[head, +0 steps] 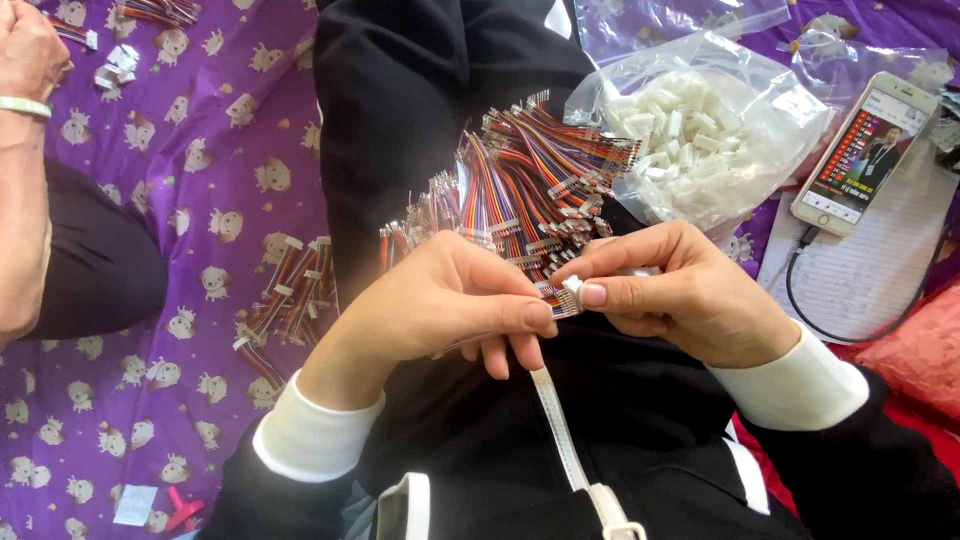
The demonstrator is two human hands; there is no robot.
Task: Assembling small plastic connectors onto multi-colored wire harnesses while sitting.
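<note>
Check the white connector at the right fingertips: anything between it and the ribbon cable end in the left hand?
Nothing visible. The right hand pinches the small white connector directly against the ribbon cable end held by the left hand. They touch; only the fingertips surround the joint. The cable pile lies behind on the lap.

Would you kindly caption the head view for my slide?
Left hand and right hand fit a white connector onto a ribbon cable.

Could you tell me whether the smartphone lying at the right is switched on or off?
On: the white smartphone shows a lit screen with colourful graphics and a figure, and a dark cable runs from its lower end.
</note>
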